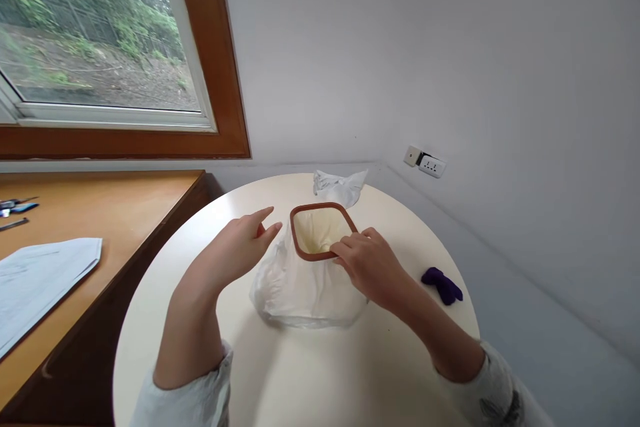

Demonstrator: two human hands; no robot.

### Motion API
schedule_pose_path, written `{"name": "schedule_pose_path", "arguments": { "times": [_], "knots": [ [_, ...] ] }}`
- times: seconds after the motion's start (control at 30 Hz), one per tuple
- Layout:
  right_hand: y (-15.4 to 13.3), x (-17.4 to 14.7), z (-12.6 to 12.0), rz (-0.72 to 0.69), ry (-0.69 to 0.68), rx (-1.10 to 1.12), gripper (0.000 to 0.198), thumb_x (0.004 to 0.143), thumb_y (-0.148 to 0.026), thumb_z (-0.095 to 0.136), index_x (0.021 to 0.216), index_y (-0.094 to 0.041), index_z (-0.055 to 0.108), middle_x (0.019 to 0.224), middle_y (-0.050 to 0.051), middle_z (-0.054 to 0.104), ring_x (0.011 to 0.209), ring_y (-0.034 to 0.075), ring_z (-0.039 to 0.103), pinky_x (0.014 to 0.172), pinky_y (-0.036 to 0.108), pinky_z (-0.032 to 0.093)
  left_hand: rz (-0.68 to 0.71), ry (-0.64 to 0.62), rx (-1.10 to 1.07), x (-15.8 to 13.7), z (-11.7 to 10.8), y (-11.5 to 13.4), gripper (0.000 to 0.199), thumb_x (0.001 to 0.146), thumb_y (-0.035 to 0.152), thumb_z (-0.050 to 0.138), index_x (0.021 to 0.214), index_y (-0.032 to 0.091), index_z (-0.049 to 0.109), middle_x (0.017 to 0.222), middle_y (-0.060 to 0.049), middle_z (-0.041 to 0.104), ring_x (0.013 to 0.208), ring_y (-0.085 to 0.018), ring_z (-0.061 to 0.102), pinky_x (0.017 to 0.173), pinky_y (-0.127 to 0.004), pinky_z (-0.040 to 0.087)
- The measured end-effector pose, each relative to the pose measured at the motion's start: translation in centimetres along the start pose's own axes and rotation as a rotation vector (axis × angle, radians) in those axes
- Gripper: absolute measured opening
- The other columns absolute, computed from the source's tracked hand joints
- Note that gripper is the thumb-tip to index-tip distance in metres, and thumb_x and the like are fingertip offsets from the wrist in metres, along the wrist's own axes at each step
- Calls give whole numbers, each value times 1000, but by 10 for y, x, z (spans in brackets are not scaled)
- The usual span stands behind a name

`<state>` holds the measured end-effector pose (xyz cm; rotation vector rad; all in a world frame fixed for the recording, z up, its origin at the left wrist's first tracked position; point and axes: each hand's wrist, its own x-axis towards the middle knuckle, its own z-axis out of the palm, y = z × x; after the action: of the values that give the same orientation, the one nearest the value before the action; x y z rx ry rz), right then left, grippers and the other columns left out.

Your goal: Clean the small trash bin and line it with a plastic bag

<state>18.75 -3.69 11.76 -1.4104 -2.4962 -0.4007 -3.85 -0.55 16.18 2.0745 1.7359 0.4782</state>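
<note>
A small bin with a brown squared rim (pixel 313 257) stands on the round table, its mouth tilted toward me. A thin white plastic bag (pixel 305 297) lines its cream inside and hangs loosely over the outside, hiding most of the body. My right hand (pixel 369 261) is closed on the rim's right front corner, thumb below and fingers over the edge. To the left of the rim, a little apart from it, my left hand (pixel 244 245) is held in the air with thumb and index finger spread and nothing between them.
Behind the bin lies another crumpled white plastic bag (pixel 345 188). A dark purple cloth item (pixel 443 285) rests near the right edge of the round table (pixel 200 360). At left, a wooden desk (pixel 135 203) bears paper sheets (pixel 45 273) and small tools. Walls stand behind and right.
</note>
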Motion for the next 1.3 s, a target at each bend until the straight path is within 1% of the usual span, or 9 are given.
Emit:
{"name": "schedule_pose_path", "arguments": {
  "times": [0.07,0.17,0.33,0.5,0.63,0.87,1.03,1.2,1.3],
  "knots": [
    [12,-2,-5,13,-32,-20,12,83,-13,50,77,-20,58,69,-1,63,64,14,54,62,28,29,9,-6,-7,-2,-2,-2,64,83,57,31,134,20,38,74,-3,63,68,-18,60,57,-27,46],
    [35,-6,-8,86,-55,-53,13,85,-17,49,80,-19,60,71,1,64,65,13,54,58,27,27,13,-4,-20,-5,-5,-3,63,83,57,30,134,22,39,75,-3,63,71,-19,61,59,-27,47],
    [92,-14,4,243,-44,-79,19,89,-24,43,91,-20,61,86,4,66,75,15,58,54,24,30,1,-22,-24,-8,-9,-5,63,83,58,31,135,25,35,82,-3,64,74,-19,61,61,-28,48],
    [149,-19,21,311,44,-61,22,89,-25,40,98,-20,60,93,5,66,79,18,60,62,26,38,21,-50,-22,-9,-10,-9,63,82,60,31,136,27,34,83,-3,64,73,-19,61,60,-28,47],
    [177,-19,32,314,47,-37,22,87,-22,42,97,-18,60,96,8,65,84,21,60,67,29,42,30,-80,-12,-10,-11,-11,64,82,60,30,136,27,33,87,-4,64,71,-18,61,59,-27,47],
    [206,-17,48,278,36,28,19,85,-18,42,96,-18,58,97,8,62,86,20,59,71,30,45,47,-106,13,-11,-12,-14,64,82,61,29,136,27,33,86,-4,63,72,-18,60,59,-26,46],
    [220,-15,54,289,39,46,23,84,-15,40,101,-18,56,112,10,56,98,21,56,81,33,45,54,-117,24,-13,-12,-12,65,82,62,28,137,27,33,84,-4,63,69,-18,59,57,-26,44],
    [223,-18,55,353,30,29,28,83,-19,41,107,-19,55,124,12,48,105,24,54,82,37,46,47,-115,11,-13,-13,-10,64,81,62,28,136,28,34,84,-3,62,70,-18,59,58,-26,45],
    [218,-22,47,393,20,5,37,81,-19,42,118,-21,50,132,13,40,103,26,55,79,38,47,44,-84,-13,-14,-13,-10,64,81,62,29,135,27,36,82,-3,62,69,-18,60,56,-25,45]
  ]
}}
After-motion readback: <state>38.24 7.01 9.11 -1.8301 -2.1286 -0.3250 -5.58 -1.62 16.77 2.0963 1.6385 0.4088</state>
